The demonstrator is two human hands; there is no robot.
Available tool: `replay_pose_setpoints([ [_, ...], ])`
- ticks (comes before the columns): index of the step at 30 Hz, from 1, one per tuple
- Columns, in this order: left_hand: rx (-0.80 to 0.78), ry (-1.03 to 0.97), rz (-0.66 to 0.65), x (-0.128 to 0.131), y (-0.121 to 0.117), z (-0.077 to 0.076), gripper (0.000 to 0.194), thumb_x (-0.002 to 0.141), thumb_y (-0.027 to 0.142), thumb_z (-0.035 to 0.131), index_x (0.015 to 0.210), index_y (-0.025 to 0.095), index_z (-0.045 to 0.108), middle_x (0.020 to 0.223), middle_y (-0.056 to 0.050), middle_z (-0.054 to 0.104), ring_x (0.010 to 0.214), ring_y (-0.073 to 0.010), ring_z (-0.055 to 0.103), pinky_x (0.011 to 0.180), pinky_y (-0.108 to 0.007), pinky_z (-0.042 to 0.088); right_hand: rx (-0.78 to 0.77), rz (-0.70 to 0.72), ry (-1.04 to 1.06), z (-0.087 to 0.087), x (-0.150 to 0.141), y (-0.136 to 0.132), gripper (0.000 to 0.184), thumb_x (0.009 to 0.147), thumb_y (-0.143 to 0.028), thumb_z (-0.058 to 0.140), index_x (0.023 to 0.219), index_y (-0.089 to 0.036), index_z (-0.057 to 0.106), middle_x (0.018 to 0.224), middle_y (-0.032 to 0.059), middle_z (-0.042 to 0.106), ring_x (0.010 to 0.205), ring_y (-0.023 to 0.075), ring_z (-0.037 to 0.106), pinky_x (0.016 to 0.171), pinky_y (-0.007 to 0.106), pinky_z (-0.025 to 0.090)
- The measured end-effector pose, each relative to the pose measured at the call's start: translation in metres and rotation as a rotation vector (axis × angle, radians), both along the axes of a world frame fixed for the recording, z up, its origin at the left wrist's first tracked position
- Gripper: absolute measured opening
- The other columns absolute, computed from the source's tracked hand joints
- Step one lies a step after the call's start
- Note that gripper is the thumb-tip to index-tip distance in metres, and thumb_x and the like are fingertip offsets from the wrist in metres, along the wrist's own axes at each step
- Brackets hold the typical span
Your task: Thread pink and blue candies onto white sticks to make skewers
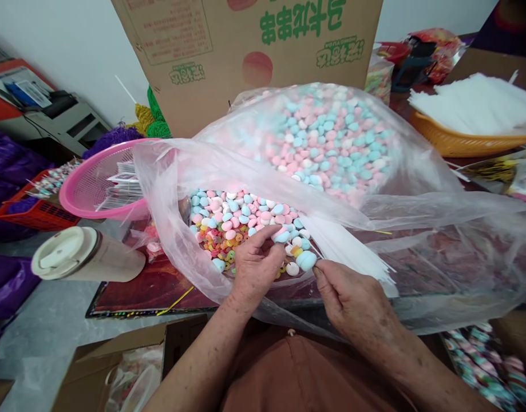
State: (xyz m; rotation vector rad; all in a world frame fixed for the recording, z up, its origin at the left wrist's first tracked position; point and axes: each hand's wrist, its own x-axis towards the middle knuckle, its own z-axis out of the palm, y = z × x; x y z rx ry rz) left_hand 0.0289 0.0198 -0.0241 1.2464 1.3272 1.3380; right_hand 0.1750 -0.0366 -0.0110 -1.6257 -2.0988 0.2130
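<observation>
My left hand [261, 257] is closed, thumb and forefinger pinching a pink-and-blue marshmallow [282, 234] above the open mouth of a clear plastic bag [159, 171]. To its right, my right hand [352, 294] pinches the end of a candy skewer; a blue marshmallow [306, 260] and a yellow gummy piece show just past the fingertips, while the stick itself is mostly hidden. Loose pink, blue and white marshmallows [234, 212] lie in the bag's mouth, beside colourful gummy rings [222, 243]. A fan of thin white sticks [348, 246] rests just behind my right hand.
Behind the marshmallow-filled bag stands a large cardboard box [220, 103]. On the left are a pink basket [74, 191] of flat packets and a lidded cup [117, 257]. An orange basket [443, 140] heaped with white sticks sits at the right. Below is an open carton [91, 366].
</observation>
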Motion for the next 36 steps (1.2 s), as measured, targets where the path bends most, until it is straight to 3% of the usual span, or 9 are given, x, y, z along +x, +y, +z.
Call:
replay_pose_setpoints([
  [9,0.049,0.183,-0.081,0.001,-0.014,-0.017,0.028,0.069,0.017,0.058,0.095,0.021,0.068,0.074,-0.001,0.065,0.061,-0.0118,0.056,0.063,-0.024,0.047,-0.025,-0.039,-0.047,-0.012,-0.008,0.009,0.024,0.083,-0.014,0.036,0.074,-0.015,0.058,0.063,0.0044,0.061,0.053,0.0157,0.055,0.048,0.025,0.030],
  [12,-0.077,-0.085,-0.179,0.003,-0.017,-0.012,0.035,0.072,0.024,0.062,0.107,0.024,0.060,0.092,-0.003,0.063,0.075,-0.0134,0.059,0.068,-0.024,0.048,-0.082,-0.032,0.196,-0.020,-0.005,0.015,0.025,0.086,-0.019,0.037,0.077,-0.015,0.059,0.065,0.0036,0.062,0.057,0.0139,0.055,0.053,0.022,0.036],
  [15,-0.233,-0.548,-0.136,0.007,-0.015,-0.002,0.042,0.078,0.037,0.057,0.118,0.030,0.045,0.111,-0.005,0.057,0.091,-0.0163,0.059,0.075,-0.030,0.049,-0.114,-0.010,0.422,-0.018,-0.008,0.015,0.022,0.086,-0.023,0.040,0.078,-0.016,0.060,0.067,0.0025,0.062,0.059,0.0123,0.055,0.057,0.021,0.041],
  [18,-0.380,-0.808,-0.153,0.012,-0.009,0.009,0.030,0.081,0.042,0.051,0.102,0.021,0.049,0.089,-0.005,0.061,0.079,-0.0171,0.062,0.072,-0.033,0.050,-0.114,0.064,0.463,-0.013,-0.016,0.012,0.021,0.085,-0.020,0.039,0.080,-0.015,0.059,0.071,0.0044,0.063,0.064,0.0133,0.057,0.060,0.022,0.043],
  [22,-0.414,-0.892,-0.097,0.019,-0.007,0.012,0.021,0.079,0.041,0.049,0.081,0.020,0.048,0.068,0.001,0.056,0.063,-0.0135,0.059,0.070,-0.033,0.049,-0.098,0.075,0.377,-0.019,-0.019,0.007,0.023,0.086,-0.020,0.036,0.079,-0.017,0.058,0.067,0.0036,0.063,0.059,0.0133,0.056,0.054,0.022,0.041],
  [28,-0.362,-0.689,-0.071,0.043,-0.024,-0.005,0.021,0.081,0.035,0.041,0.070,0.019,0.048,0.066,-0.001,0.057,0.072,-0.0158,0.060,0.072,-0.029,0.048,-0.086,0.013,0.262,-0.034,-0.019,0.005,0.023,0.085,-0.021,0.035,0.077,-0.017,0.057,0.064,0.0046,0.062,0.053,0.0146,0.056,0.050,0.023,0.039],
  [32,-0.327,-0.503,-0.114,0.018,-0.023,0.000,0.027,0.079,0.038,0.051,0.101,0.022,0.050,0.088,-0.002,0.063,0.077,-0.0144,0.060,0.071,-0.027,0.047,-0.128,0.019,0.259,-0.027,0.005,0.011,0.022,0.084,-0.024,0.036,0.074,-0.018,0.055,0.060,0.0022,0.060,0.050,0.0132,0.054,0.048,0.022,0.038],
  [34,-0.225,-0.207,-0.045,-0.013,-0.015,0.004,0.030,0.076,0.038,0.056,0.103,0.024,0.054,0.095,-0.003,0.063,0.080,-0.0149,0.059,0.072,-0.027,0.046,-0.134,-0.005,0.181,-0.022,0.023,0.012,0.021,0.083,-0.027,0.039,0.073,-0.019,0.056,0.057,0.0012,0.059,0.048,0.0129,0.052,0.046,0.022,0.036],
  [36,-0.141,0.241,-0.037,-0.043,-0.007,0.005,0.016,0.069,0.033,0.063,0.080,0.022,0.064,0.081,-0.003,0.065,0.079,-0.0178,0.057,0.073,-0.029,0.044,-0.164,-0.005,0.108,-0.017,0.036,0.009,0.021,0.081,-0.029,0.041,0.071,-0.020,0.057,0.053,0.0001,0.057,0.044,0.0125,0.048,0.043,0.022,0.033],
])
